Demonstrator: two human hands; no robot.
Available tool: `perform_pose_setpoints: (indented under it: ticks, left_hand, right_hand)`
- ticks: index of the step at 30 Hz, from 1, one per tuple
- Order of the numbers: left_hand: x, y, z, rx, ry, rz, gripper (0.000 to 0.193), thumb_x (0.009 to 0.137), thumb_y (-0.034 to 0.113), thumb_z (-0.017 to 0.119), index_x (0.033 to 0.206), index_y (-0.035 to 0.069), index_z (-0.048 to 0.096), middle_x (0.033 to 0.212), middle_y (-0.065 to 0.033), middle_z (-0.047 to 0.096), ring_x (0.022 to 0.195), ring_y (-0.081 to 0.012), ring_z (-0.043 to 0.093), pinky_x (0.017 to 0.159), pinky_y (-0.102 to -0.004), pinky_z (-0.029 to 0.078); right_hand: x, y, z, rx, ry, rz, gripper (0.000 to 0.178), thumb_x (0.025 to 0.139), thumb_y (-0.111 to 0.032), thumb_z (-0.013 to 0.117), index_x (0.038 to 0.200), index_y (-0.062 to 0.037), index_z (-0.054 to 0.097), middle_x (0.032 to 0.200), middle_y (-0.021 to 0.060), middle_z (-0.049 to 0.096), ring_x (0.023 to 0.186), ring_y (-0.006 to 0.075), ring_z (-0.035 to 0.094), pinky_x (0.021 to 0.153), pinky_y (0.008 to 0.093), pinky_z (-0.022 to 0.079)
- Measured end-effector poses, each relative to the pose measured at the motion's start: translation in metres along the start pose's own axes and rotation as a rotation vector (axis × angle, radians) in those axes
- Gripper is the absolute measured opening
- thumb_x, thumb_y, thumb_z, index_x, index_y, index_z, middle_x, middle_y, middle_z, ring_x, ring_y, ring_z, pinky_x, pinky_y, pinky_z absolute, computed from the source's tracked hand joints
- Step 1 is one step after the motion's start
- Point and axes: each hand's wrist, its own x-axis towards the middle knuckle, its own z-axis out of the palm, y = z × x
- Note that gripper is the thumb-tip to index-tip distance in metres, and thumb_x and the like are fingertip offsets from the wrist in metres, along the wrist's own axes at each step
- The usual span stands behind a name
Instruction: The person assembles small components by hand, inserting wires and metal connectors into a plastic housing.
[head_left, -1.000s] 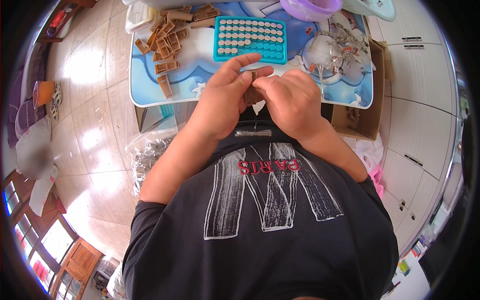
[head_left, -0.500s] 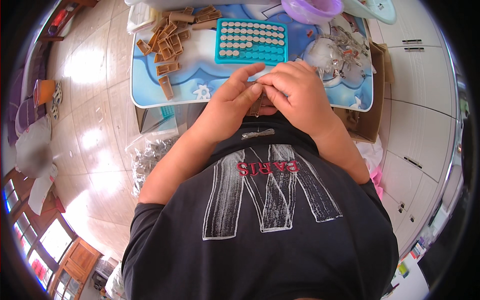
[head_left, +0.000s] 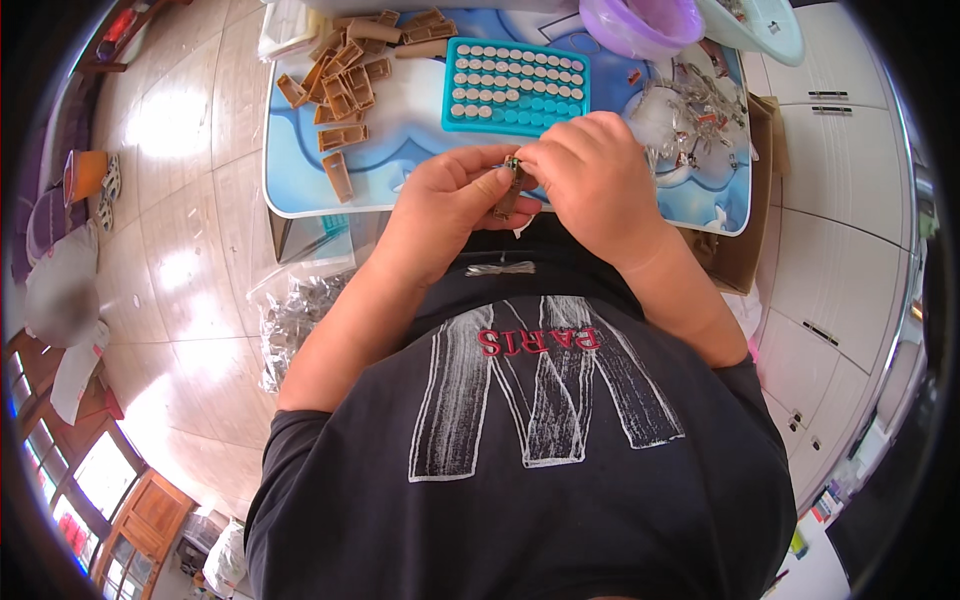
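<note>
My left hand [head_left: 440,205] holds a narrow brown plastic casing [head_left: 507,198] upright between thumb and fingers, above the table's near edge and close to my shirt. At the casing's far end shows a small greenish, metallic part [head_left: 513,163]. My right hand [head_left: 597,185] is closed in a pinch at that end; its fingertips hide what exactly they grip. Beyond my hands lies a teal tray [head_left: 490,129] with rows of small round whitish pieces; several cavities at its lower right hold no whitish piece.
The blue patterned table [head_left: 300,185] carries a pile of brown casings [head_left: 340,92] on the left and tangled wired parts [head_left: 695,105] on the right. A purple basin [head_left: 640,35] and a pale basin [head_left: 770,35] stand behind. A cardboard box [head_left: 762,150] is at right.
My left fingers have curled in around the casing, and its far end with the greenish part now shows. My right fingertips have shifted slightly there. The whole view has moved a little.
</note>
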Motion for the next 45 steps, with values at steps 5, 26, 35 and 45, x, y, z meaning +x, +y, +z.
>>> perform_pose_setpoints:
  ticks: [5, 26, 35, 45]
  left_hand:
    - [0.001, -0.002, -0.014, -0.073, 0.104, 0.062, 0.032, 0.095, 0.012, 0.047, 0.121, -0.005, 0.047, 0.105, -0.0155, 0.062, 0.088, -0.021, 0.064, 0.079, -0.031, 0.054]
    - [0.009, -0.004, -0.028, -0.334, 0.078, 0.056, 0.028, 0.095, 0.01, 0.046, 0.119, -0.004, 0.047, 0.103, -0.0148, 0.06, 0.089, -0.0212, 0.064, 0.08, -0.0332, 0.055]
    - [0.011, -0.005, -0.026, -0.384, 0.078, 0.065, 0.026, 0.095, 0.01, 0.047, 0.116, -0.003, 0.048, 0.099, -0.0107, 0.06, 0.088, -0.0174, 0.062, 0.081, -0.0335, 0.055]
    - [0.01, -0.008, -0.025, -0.316, 0.116, 0.089, 0.024, 0.095, 0.009, 0.047, 0.115, -0.002, 0.047, 0.098, -0.0106, 0.061, 0.088, -0.0169, 0.063, 0.081, -0.0335, 0.055]
  right_hand:
    - [0.027, 0.014, 0.02, 0.096, 0.204, 0.065, 0.009, 0.07, -0.011, 0.067, 0.078, -0.0097, 0.063, 0.071, 0.0002, 0.054, 0.07, 0.0203, 0.056, 0.064, 0.0357, 0.043]
    - [0.03, 0.001, 0.028, 0.354, 0.211, 0.147, 0.013, 0.069, -0.009, 0.069, 0.075, -0.0086, 0.059, 0.076, 0.0041, 0.056, 0.074, 0.0245, 0.055, 0.067, 0.0356, 0.043]
    - [0.025, -0.007, 0.03, 0.319, 0.119, 0.111, 0.012, 0.07, -0.008, 0.068, 0.074, -0.0081, 0.057, 0.077, 0.004, 0.055, 0.071, 0.0243, 0.054, 0.065, 0.0361, 0.042]
    - [0.025, -0.009, 0.031, 0.455, 0.169, 0.226, 0.011, 0.069, -0.007, 0.071, 0.073, -0.0068, 0.06, 0.075, 0.0043, 0.056, 0.072, 0.024, 0.055, 0.063, 0.0353, 0.043]
